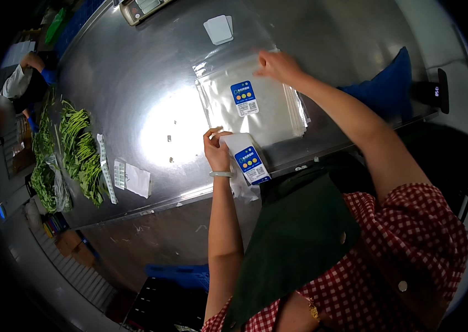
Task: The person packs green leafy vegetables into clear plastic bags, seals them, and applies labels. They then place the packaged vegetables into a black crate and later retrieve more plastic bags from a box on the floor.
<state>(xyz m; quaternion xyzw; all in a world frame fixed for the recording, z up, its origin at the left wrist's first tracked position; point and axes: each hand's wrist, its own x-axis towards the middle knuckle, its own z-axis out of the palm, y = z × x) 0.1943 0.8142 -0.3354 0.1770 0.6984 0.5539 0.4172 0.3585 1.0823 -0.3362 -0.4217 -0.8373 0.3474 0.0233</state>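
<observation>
A stack of clear plastic bags lies on the steel table before me, with a blue and white printed label flat on its top bag. My right hand, slightly blurred, is over the upper right part of the bags, fingers bent; whether it touches them I cannot tell. At the lower left edge of the bags, my left hand is around the end of a strip of labels on white backing. The strip's printed part hangs toward the table's front edge. White cards lie beyond the bags.
Bundles of leafy green vegetables lie at the left, beside a narrow label strip and a white paper piece. A blue cloth-like item is at the right, near a device with a lit display. Another person is at the far left.
</observation>
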